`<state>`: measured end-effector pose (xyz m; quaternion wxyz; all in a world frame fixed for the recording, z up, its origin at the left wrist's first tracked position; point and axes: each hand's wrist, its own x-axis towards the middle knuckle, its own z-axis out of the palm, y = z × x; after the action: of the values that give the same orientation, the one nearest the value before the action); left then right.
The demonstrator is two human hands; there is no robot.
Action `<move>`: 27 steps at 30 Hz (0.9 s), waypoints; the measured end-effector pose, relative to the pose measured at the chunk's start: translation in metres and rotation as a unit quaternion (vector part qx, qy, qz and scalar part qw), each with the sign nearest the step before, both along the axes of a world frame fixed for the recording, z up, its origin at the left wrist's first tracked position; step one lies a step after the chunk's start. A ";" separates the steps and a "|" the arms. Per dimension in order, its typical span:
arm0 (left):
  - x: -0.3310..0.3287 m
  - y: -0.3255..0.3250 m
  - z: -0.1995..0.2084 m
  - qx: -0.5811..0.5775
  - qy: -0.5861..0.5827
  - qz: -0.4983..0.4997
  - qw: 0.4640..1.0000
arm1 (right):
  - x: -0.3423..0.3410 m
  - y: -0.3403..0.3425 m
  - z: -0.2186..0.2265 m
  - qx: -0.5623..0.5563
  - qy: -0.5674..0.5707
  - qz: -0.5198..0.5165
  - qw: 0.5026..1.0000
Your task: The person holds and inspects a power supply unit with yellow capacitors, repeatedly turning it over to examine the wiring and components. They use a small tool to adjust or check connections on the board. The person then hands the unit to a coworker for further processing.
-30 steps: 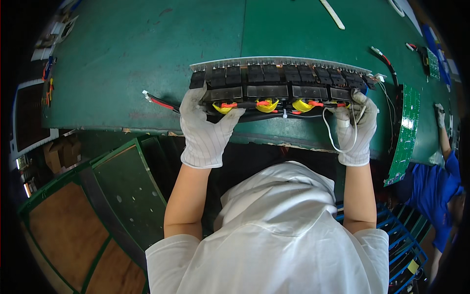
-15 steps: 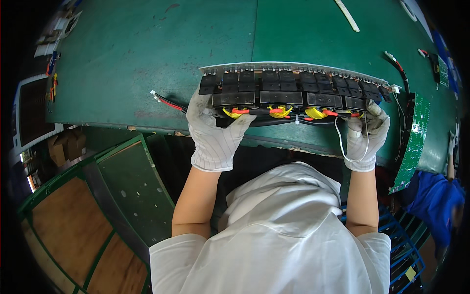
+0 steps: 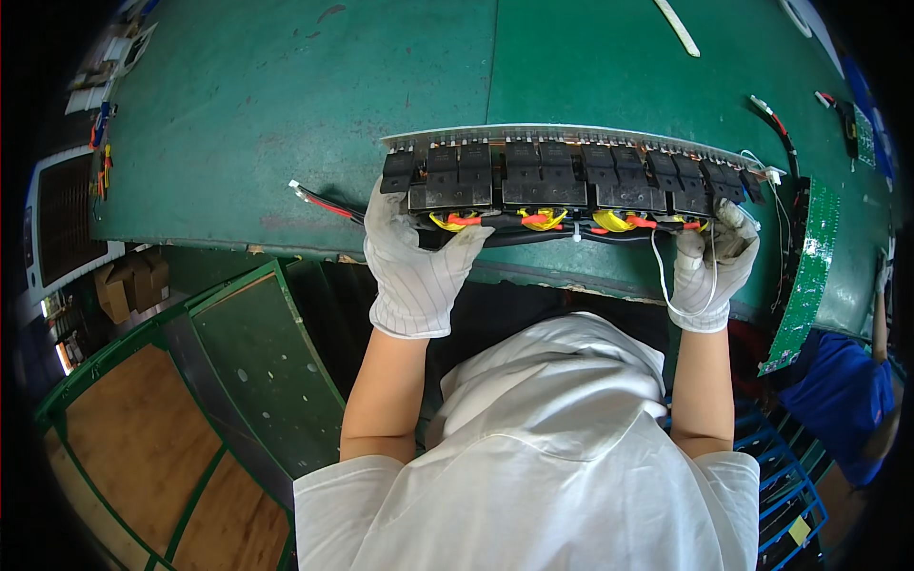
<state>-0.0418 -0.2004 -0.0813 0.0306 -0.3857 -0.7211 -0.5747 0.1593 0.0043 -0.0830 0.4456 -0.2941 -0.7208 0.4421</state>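
Observation:
A long circuit board (image 3: 562, 178) is held up on edge over the near side of the table, its row of black components facing me. Yellow-wound coils (image 3: 544, 219) and red-and-black wiring run along its lower side. In a white glove, my left hand (image 3: 414, 262) grips the board's left end, thumb at the front and the other fingers partly hidden behind. My right hand (image 3: 716, 262), gloved too, has its fingers curled round the right end. A thin white wire (image 3: 666, 290) loops down beside it. From the left end sticks out a cable with a white connector (image 3: 297, 188).
The green tabletop (image 3: 286, 124) stretches away beyond the board. To the right, another green circuit board (image 3: 807, 271) juts over the near edge, a cable with connector (image 3: 762, 107) beyond it. A pale strip (image 3: 678, 27) lies far off. A person in blue (image 3: 838, 400) is at the right.
The held board has tilted slightly, showing more of the black components' faces. Both hands keep their grip. At the right, the person in blue has shifted.

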 end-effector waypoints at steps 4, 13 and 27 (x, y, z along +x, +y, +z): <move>0.003 -0.003 -0.001 -0.005 -0.050 0.002 0.999 | 0.009 0.004 -0.008 0.015 0.010 0.060 0.998; 0.009 0.003 0.009 0.018 -0.159 0.034 0.987 | 0.005 0.004 -0.004 0.021 0.024 0.079 0.996; 0.012 0.001 0.000 0.026 -0.157 0.069 0.985 | -0.001 0.005 -0.004 0.046 0.000 0.024 0.999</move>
<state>-0.0296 -0.1989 -0.0813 -0.0326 -0.2390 -0.7266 -0.6433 0.1588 0.0093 -0.0866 0.4479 -0.2559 -0.7470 0.4194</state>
